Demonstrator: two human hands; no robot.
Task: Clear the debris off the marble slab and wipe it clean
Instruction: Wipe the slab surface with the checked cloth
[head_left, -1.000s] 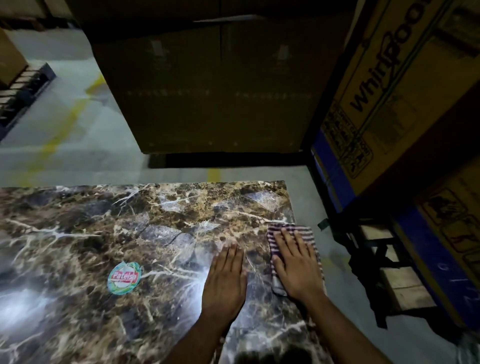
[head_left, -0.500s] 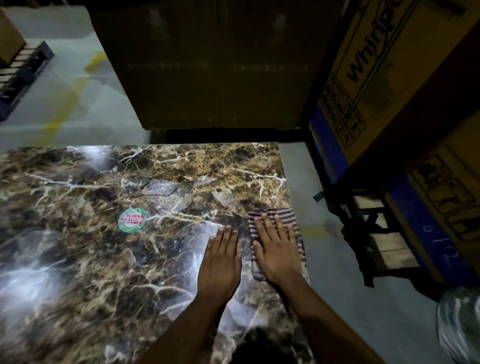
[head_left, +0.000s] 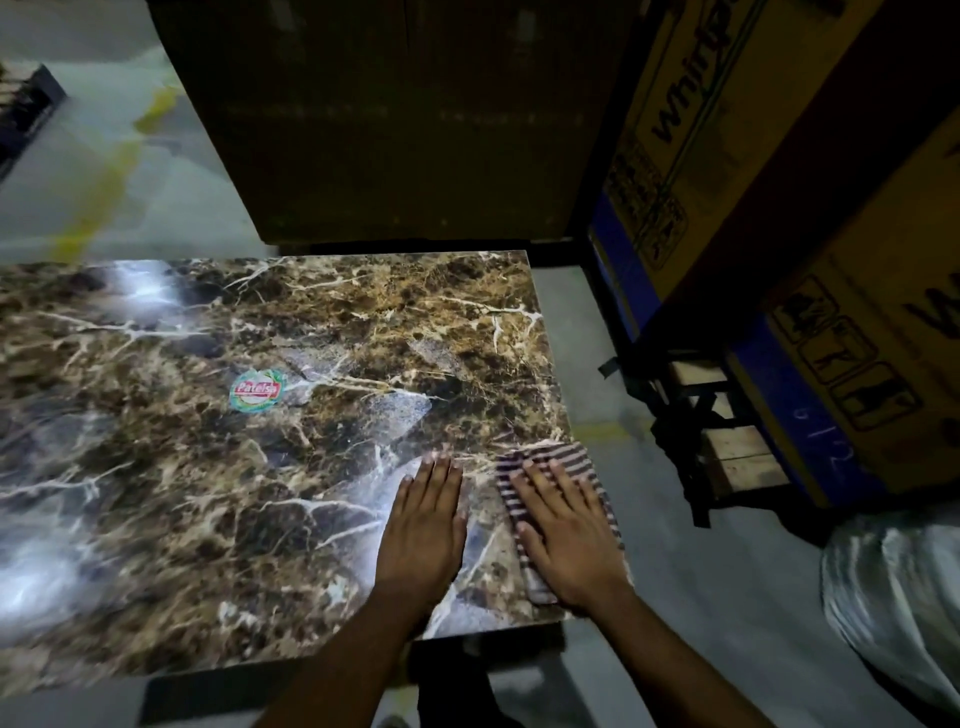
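A polished brown marble slab with white veins fills the left and middle of the head view. A round green and red sticker sits on it. My right hand lies flat, fingers straight, pressing a striped cloth onto the slab near its right edge. My left hand rests flat on the bare marble just left of the cloth, fingers straight and together. No loose debris shows on the slab.
Large cardboard boxes stand behind the slab. Printed appliance cartons rest on a wooden pallet to the right. A plastic-wrapped bundle lies at the lower right. Grey floor with a yellow line shows at the far left.
Both hands and the cloth have slid back along the slab's right edge toward its near corner. The view has shifted, so the whole slab and its near edge show.
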